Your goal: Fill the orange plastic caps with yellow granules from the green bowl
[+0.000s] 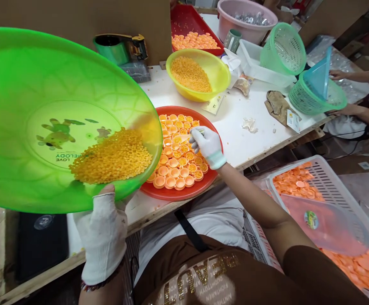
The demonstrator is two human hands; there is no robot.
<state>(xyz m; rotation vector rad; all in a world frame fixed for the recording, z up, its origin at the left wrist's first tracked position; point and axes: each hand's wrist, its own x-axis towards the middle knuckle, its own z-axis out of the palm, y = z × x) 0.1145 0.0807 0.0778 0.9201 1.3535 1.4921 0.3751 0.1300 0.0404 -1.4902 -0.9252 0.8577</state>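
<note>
My left hand [103, 228], in a white glove with bare fingertips, grips the near rim of a big green basin [9, 169], which is tilted. Yellow-orange beads [117, 156] lie heaped in the basin's lower right part. A white glove also covers my right hand [206, 146], whose fingers are closed on a small pale spoon [180, 138]. The spoon is over small orange cups [174, 172] standing close together in a red tray [211, 180]. Beads fill several of the cups, while others look bare inside.
A yellow bowl of beads [218, 78] stands behind the red tray. Farther back are a red tray of orange cups [197, 41], a pink tub [225, 21] and green baskets [283, 48]. At right, a person's hands are at a basket; below is a crate of orange pieces [337, 190].
</note>
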